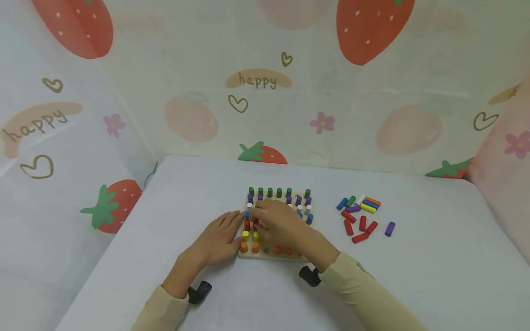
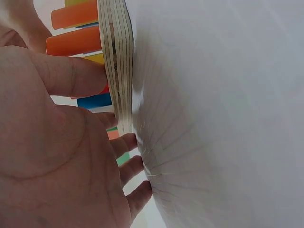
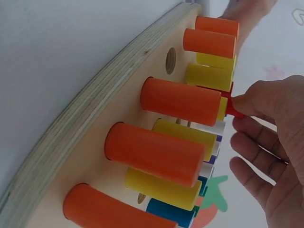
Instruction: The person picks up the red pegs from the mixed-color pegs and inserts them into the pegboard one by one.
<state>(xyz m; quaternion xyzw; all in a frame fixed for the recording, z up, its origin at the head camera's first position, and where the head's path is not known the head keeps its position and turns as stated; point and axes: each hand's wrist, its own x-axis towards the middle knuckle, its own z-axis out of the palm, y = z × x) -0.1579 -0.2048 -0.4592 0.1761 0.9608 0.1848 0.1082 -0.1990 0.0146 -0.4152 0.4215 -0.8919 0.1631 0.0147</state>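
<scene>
A wooden pegboard (image 1: 273, 257) with rows of green, purple, white, blue, red, yellow and orange pegs lies on the table. My left hand (image 1: 217, 239) rests against its left side, fingers stretched forward. In the left wrist view, the thumb (image 2: 78, 76) touches the board's edge and the other fingertips line up along it. Over the board, my right hand (image 1: 281, 223) pinches a red peg (image 3: 233, 108) between thumb and index finger, the other fingers loosely bent. One hole (image 3: 171, 61) in the orange row (image 3: 180, 99) is bare. The right hand hides part of the middle rows in the head view.
Right of the board lie loose pegs: several red ones (image 1: 360, 238), a purple peg (image 1: 390, 229) apart from them, and a yellow peg (image 1: 368, 208) beside blue and orange ones. A printed cloth wall (image 1: 265, 119) stands behind the white table (image 1: 414, 276).
</scene>
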